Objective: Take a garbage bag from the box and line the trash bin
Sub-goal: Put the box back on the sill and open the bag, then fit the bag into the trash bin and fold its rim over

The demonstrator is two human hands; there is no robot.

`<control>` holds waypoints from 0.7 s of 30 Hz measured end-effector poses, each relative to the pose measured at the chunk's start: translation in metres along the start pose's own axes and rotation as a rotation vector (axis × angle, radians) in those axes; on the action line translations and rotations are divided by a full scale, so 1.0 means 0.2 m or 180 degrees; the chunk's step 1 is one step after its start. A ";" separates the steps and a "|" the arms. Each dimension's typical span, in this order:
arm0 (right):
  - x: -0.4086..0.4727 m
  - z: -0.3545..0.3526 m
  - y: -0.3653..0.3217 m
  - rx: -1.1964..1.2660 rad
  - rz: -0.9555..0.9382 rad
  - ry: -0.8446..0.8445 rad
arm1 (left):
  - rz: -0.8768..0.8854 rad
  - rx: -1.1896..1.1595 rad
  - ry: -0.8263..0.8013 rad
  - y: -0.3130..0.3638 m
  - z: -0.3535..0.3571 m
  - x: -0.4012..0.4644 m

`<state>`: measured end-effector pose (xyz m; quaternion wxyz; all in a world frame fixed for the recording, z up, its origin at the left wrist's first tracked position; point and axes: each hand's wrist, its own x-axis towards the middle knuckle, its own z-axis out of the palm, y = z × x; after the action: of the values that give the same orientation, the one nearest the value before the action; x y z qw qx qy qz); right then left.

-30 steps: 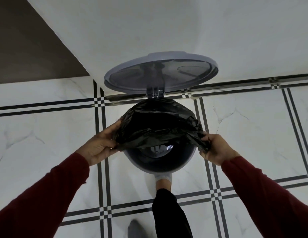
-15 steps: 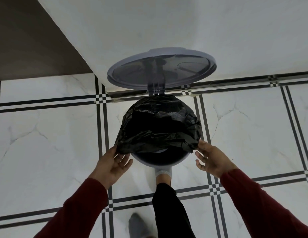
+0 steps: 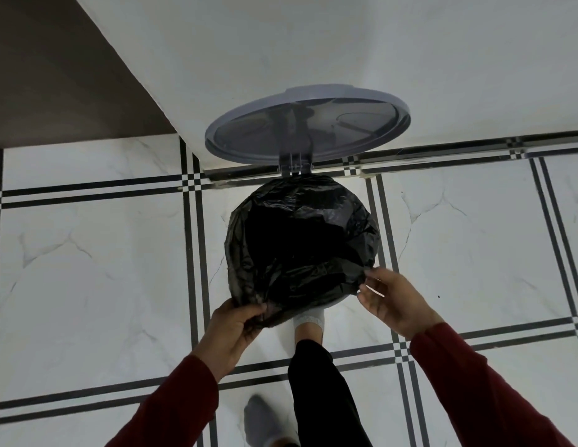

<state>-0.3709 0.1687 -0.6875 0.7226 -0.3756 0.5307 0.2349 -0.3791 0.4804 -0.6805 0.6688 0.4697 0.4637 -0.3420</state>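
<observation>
Head view: your left hand (image 3: 231, 333) grips the near-left edge of the black garbage bag (image 3: 300, 246), fingers and thumb curled round a fold of plastic. Your right hand (image 3: 395, 303) is loosely spread; its fingertips (image 3: 366, 280) touch the bag's near-right edge, though you cannot tell whether they pinch it. The bag is draped over the mouth of the trash bin, hiding its rim. The grey lid (image 3: 308, 124) stands raised against the wall. One socked foot (image 3: 308, 321) sits at the bin's near base.

The garbage bag (image 3: 300, 240) is thin, crinkled, glossy black plastic; the lid (image 3: 307, 124) smooth grey plastic (slightly translucent); the floor (image 3: 87, 269) polished marble-look tile.
</observation>
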 end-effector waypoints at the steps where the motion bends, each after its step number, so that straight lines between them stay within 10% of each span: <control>1: 0.00 -0.01 0.01 -0.0072 -0.0062 -0.0042 | -0.0064 0.0178 0.0010 -0.01 0.00 -0.01; 11: 0.03 0.00 0.04 -0.0562 -0.0052 0.0217 | 0.0024 0.1997 0.0708 -0.02 -0.09 0.05; 16: 0.05 0.04 0.01 -0.0366 0.0023 0.0287 | -0.0534 0.0031 0.0477 0.13 -0.04 0.10; 21: 0.03 0.03 -0.05 0.0384 0.0068 0.0299 | -0.0597 -0.0417 0.0396 0.24 0.03 0.09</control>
<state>-0.3571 0.1675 -0.6898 0.7157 -0.3363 0.5811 0.1923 -0.3281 0.4910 -0.6807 0.6331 0.3999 0.5675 -0.3422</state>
